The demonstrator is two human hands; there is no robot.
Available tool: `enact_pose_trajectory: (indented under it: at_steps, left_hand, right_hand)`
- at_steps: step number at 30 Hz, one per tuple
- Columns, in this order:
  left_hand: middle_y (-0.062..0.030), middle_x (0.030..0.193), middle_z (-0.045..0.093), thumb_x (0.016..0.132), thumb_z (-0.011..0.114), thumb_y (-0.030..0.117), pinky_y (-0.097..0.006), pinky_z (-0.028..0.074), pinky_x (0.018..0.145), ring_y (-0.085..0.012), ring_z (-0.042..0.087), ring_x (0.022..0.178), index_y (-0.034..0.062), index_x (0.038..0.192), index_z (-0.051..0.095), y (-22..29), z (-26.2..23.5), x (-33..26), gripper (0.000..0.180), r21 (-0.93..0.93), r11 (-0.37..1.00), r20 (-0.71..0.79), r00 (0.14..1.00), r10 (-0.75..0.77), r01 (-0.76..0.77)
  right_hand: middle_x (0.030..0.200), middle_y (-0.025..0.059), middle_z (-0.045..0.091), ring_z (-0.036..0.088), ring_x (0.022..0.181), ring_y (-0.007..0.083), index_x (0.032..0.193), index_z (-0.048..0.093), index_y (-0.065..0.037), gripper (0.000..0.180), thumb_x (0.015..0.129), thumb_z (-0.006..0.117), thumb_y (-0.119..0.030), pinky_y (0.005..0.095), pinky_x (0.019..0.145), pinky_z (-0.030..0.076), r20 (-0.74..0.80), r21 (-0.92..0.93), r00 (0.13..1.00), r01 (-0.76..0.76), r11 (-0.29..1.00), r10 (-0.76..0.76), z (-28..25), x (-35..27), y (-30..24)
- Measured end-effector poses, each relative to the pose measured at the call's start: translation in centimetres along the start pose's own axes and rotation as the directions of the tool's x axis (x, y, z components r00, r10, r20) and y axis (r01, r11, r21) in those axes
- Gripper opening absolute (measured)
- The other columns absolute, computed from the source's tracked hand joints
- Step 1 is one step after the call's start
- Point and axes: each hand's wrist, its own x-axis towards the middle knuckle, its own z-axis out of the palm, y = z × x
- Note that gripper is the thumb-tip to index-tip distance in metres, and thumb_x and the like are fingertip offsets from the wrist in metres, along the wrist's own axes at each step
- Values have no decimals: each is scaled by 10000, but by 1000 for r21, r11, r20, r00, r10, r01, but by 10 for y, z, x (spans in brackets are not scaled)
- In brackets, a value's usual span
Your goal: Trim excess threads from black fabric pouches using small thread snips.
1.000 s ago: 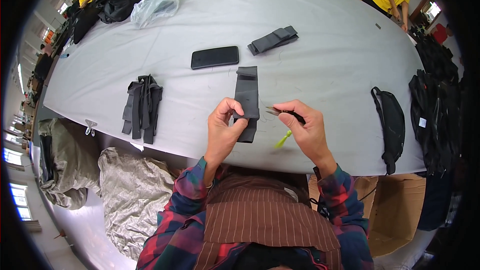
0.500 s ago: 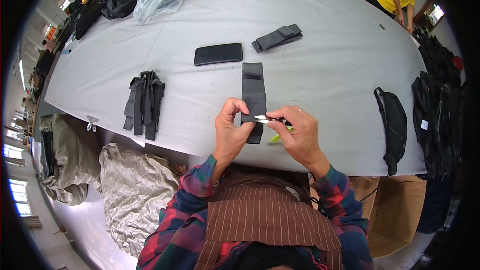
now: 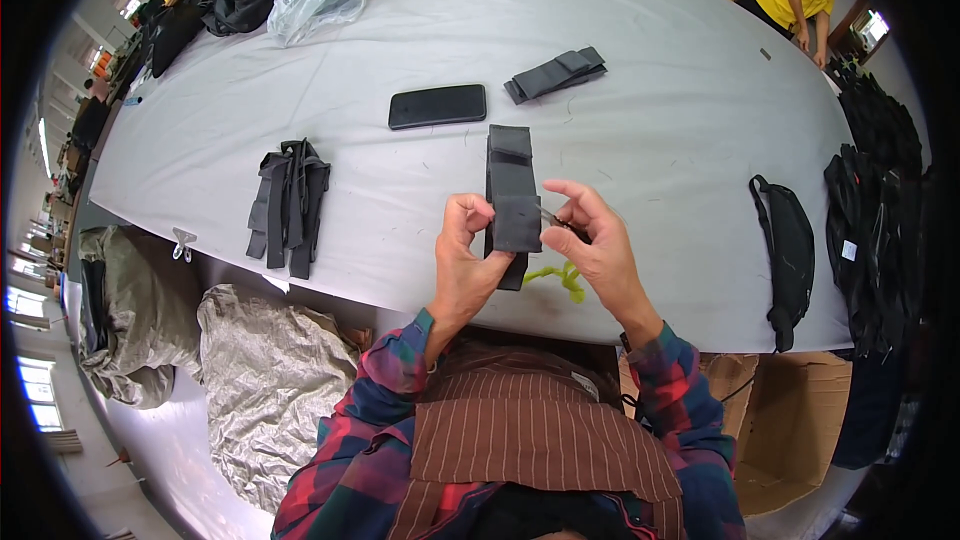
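Note:
My left hand (image 3: 466,258) pinches the left edge of a dark grey folded fabric strip (image 3: 513,180), which lies lengthwise away from me near the table's front edge. At the strip's right side, my right hand (image 3: 600,255) is curled around small thread snips (image 3: 566,226). Their dark handle shows between the fingers, and the thin blades point at the strip's right edge. A yellow-green cord (image 3: 570,283) hangs on the tabletop below the right hand; whether it is tied to the snips is hidden.
The pale table (image 3: 660,160) holds a black phone (image 3: 437,107), folded strips (image 3: 556,75), a strip pile (image 3: 290,205), a clear plastic bag (image 3: 325,2) and a black pouch (image 3: 783,260). Black goods (image 3: 875,250) line the right edge. Two people in yellow stand beyond; a cardboard box (image 3: 795,430) sits below.
My right hand has drawn the snips back to the right, off the strip, and its index finger has lifted. The strip's near fold now lies flatter and the green cord shows more.

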Motion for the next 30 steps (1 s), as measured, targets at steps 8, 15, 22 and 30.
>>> enact_pose_trajectory:
  at_steps: [8,15,22,30]
  left_hand:
    - [-59,948,597,804,675,64,-232,461,775,-136,600,886,32,993,526,-26,-22,5,243,369,925,127,991,42,-87]
    - [-52,1017,611,915,549,80,-256,485,792,-110,592,917,3,1086,548,7,-10,3,187,-553,647,306,850,-429,525]
    - [-49,1006,614,879,596,4,-261,516,777,-96,588,896,5,1087,546,7,-12,5,214,-387,826,199,912,-359,410]
    - [-49,1003,614,878,602,4,-253,524,756,-85,582,877,4,1069,548,4,-10,2,199,-346,836,220,903,-369,425]
  right_hand:
    - [806,19,585,515,679,86,866,666,-28,120,770,672,44,225,600,414,167,-174,941,323,930,-296,6,-8,12]
    - [746,50,553,546,621,162,869,695,-103,292,638,670,74,253,542,429,167,-456,908,416,787,-383,3,-12,19]
    - [771,20,624,588,664,183,924,669,-115,157,767,684,-113,316,582,450,74,-387,937,344,856,-342,-3,-6,4]
    - [745,14,625,527,610,220,894,670,-118,95,803,672,-145,323,563,408,34,-668,899,346,659,-437,-6,1,5]
